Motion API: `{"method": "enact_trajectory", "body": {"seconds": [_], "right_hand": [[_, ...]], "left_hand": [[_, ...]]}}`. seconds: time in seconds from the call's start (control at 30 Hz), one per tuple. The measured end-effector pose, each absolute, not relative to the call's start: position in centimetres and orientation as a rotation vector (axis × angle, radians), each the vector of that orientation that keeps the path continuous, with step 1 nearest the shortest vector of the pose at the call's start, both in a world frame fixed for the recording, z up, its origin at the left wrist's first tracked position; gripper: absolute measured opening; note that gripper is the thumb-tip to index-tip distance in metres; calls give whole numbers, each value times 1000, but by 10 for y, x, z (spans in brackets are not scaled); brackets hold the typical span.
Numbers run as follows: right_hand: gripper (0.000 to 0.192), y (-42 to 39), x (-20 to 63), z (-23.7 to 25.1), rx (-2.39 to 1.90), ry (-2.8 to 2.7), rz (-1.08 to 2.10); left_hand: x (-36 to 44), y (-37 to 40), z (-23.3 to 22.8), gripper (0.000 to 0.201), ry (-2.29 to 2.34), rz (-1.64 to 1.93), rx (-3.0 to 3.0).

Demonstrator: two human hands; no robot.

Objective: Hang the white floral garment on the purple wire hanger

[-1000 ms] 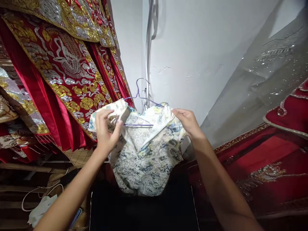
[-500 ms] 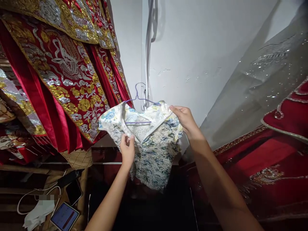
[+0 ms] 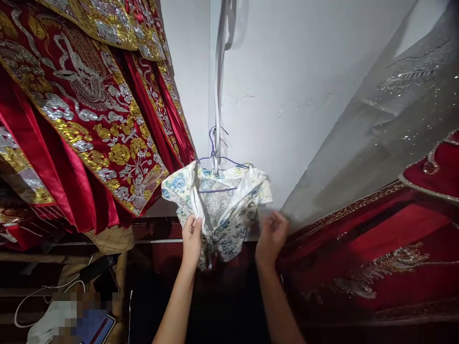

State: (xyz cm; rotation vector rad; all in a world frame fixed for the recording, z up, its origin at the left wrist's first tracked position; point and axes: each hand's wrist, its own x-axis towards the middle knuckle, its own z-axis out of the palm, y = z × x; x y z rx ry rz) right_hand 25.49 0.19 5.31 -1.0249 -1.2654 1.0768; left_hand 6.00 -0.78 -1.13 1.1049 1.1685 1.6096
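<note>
A short-sleeved floral blouse (image 3: pixel 233 246), white with blue and yellow flowers, hangs on a thin purple hanger (image 3: pixel 213 155). The hanger's hook is up against a white strap on the wall. My left hand (image 3: pixel 191 241) is closed on the blouse's front edge at the left of the neckline, pinching it between thumb and fingers. Apart from the cloth, my right hand (image 3: pixel 273 234) is just right of and below the right sleeve. Its fingers look curled but are smeared by motion. The neckline gapes, showing the hanger's lower bar.
Red garments with gold and silver embroidery (image 3: pixel 118 153) hang on the left. On the right are sheer sparkling fabric (image 3: pixel 358 143) and a red beaded garment (image 3: pixel 387 229). A tablet or phone (image 3: pixel 107 329) and a white cable (image 3: pixel 21 306) lie at the lower left. The white wall (image 3: pixel 279 57) stands behind.
My right hand has let go of the blouse's right shoulder and moved down. The blouse and hanger have shifted slightly right and down in view; my left hand still grips the front edge.
</note>
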Motion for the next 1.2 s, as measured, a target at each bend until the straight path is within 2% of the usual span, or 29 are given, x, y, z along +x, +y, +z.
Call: {"method": "enact_trajectory", "body": {"seconds": [0.23,0.37,0.47,0.57,0.67,0.77,0.83,0.93,1.1,1.2], "right_hand": [[45,-13,179,-3,-1070,-1193,1211],[44,-27,162,-35,-1051,-1090,1264],[43,-31,170,-43,-1058,-1034,1357],[41,-33,180,-46,-1080,-1208,1370],[40,-34,187,-49,-1114,-1443,1374],[40,-31,191,-48,-1163,-1469,1441],[38,-23,195,-37,-1141,-1330,1481],[37,3,202,6,-1054,-1101,1432],[31,57,203,103,-888,-1083,1296],[30,67,198,132,-854,-1132,1248]], "left_hand": [[58,-33,-6,23,999,1491,1037],[50,-41,-5,19,993,1512,1009],[42,-42,-16,16,1099,1555,1151],[44,-44,-34,19,1225,1404,1411],[56,-47,-52,5,1307,1350,1497],[66,-48,-63,16,1340,1352,1509],[70,-44,-68,17,1320,1327,1528],[73,-34,-72,13,1331,1265,1610],[74,-11,-75,11,1418,1102,1809],[68,1,-71,14,1416,1021,1863]]}}
